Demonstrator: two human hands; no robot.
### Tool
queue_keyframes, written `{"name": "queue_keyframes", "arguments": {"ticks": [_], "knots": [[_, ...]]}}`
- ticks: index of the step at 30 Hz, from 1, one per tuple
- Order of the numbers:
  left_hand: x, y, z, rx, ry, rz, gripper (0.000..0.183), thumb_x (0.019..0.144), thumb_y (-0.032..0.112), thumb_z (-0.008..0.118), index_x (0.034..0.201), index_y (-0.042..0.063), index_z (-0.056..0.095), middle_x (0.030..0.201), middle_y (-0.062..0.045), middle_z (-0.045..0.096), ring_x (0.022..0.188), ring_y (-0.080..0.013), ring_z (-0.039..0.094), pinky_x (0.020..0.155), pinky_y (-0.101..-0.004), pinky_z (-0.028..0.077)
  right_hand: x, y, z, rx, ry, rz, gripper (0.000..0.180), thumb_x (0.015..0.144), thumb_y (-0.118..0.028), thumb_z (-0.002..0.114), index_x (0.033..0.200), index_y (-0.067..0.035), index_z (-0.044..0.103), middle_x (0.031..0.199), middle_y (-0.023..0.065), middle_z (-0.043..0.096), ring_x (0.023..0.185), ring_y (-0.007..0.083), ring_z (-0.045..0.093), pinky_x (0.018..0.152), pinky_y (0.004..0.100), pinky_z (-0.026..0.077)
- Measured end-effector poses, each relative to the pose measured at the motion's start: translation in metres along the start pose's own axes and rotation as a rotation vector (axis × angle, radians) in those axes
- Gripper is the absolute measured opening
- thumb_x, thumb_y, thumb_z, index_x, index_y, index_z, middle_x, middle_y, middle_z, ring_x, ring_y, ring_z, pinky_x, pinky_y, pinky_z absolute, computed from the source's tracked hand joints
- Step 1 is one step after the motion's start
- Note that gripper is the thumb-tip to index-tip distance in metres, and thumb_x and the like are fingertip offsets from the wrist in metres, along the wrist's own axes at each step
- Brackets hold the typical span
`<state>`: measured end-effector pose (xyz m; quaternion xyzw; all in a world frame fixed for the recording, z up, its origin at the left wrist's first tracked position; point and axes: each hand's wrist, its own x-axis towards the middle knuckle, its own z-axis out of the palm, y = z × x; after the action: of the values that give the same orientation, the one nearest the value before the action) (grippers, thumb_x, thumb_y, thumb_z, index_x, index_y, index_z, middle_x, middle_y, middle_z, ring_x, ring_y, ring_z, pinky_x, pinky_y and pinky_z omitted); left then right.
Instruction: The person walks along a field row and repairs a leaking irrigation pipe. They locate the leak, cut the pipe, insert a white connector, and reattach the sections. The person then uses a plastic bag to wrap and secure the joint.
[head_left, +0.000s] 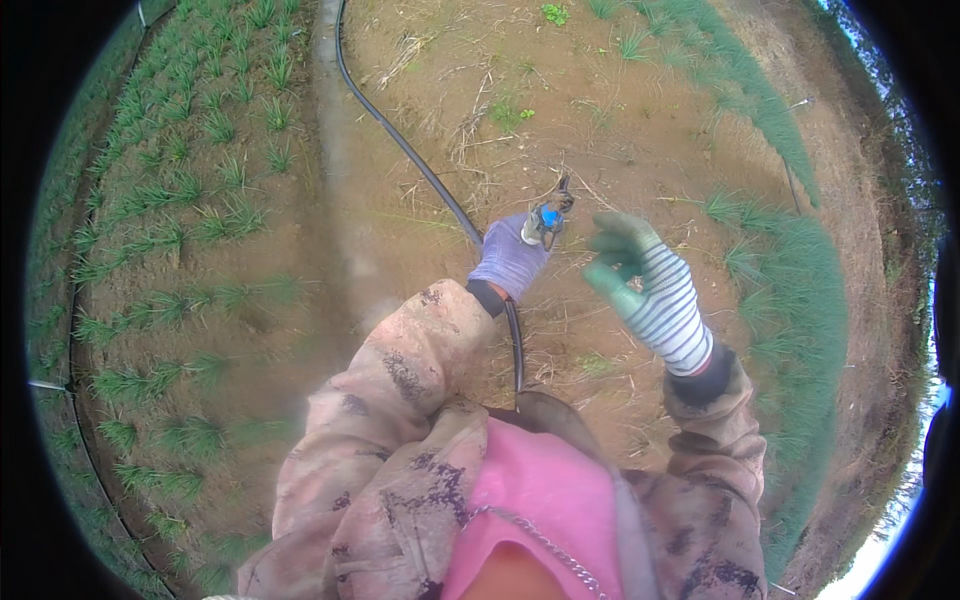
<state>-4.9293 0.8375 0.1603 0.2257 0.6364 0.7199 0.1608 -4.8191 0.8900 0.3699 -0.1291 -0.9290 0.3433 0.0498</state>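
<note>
My left hand (511, 253), in a purple knit glove, grips a small soiled fitting (550, 217) that looks like an irrigation sprinkler head. It has a blue part, a pale base and a dark tip pointing away from me. My right hand (646, 289) hovers apart from it, to the right, in a striped glove with a green coated palm. Its fingers are curved and spread, with nothing visible between them. Under my left wrist passes a black hose (439, 187), which bends across the soil toward my body.
Rows of young green plants (172, 307) grow in brown soil on the left, with a thin black line (73, 330) beyond them. Denser green plants (795, 330) curve along the right. Dry straw (469, 124) and small weeds lie ahead.
</note>
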Motion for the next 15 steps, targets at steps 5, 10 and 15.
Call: {"name": "queue_keyframes", "arguments": {"ticks": [5, 10, 15], "knots": [[-0.01, -0.048, -0.01, 0.115, -0.049, 0.105, 0.017, 0.082, 0.012, 0.071, 0.098, 0.006, 0.067, 0.092, -0.006, 0.072, 0.083, -0.0206, 0.068, 0.075, -0.0313, 0.053, 0.008, 0.007, 0.043, 0.126, 0.164, -0.161, 0.04, 0.079, -0.015, 0.075, 0.115, -0.002, 0.063, 0.096, 0.0124, 0.069, 0.085, 0.0183, 0.068, 0.074, 0.0308, 0.055], [0.005, -0.076, -0.001, -0.121, 0.017, 0.037, 0.024, 0.087, 0.022, 0.066, 0.106, 0.007, 0.064, 0.095, -0.009, 0.07, 0.088, -0.0193, 0.066, 0.078, -0.0333, 0.052, 0.021, -0.005, 0.055, -0.051, 0.281, -0.262, 0.045, 0.075, -0.034, 0.079, 0.106, -0.003, 0.065, 0.091, 0.0123, 0.07, 0.081, 0.0234, 0.069, 0.072, 0.0339, 0.055], [0.013, -0.084, 0.004, -0.212, 0.1, -0.059, 0.031, 0.086, 0.025, 0.068, 0.109, 0.005, 0.062, 0.099, -0.015, 0.07, 0.092, -0.0314, 0.067, 0.079, -0.0389, 0.051, 0.033, -0.011, 0.039, -0.437, 0.255, -0.221, 0.053, 0.071, -0.045, 0.081, 0.1, -0.003, 0.065, 0.089, 0.0109, 0.07, 0.077, 0.0219, 0.069, 0.069, 0.0329, 0.054]]}}
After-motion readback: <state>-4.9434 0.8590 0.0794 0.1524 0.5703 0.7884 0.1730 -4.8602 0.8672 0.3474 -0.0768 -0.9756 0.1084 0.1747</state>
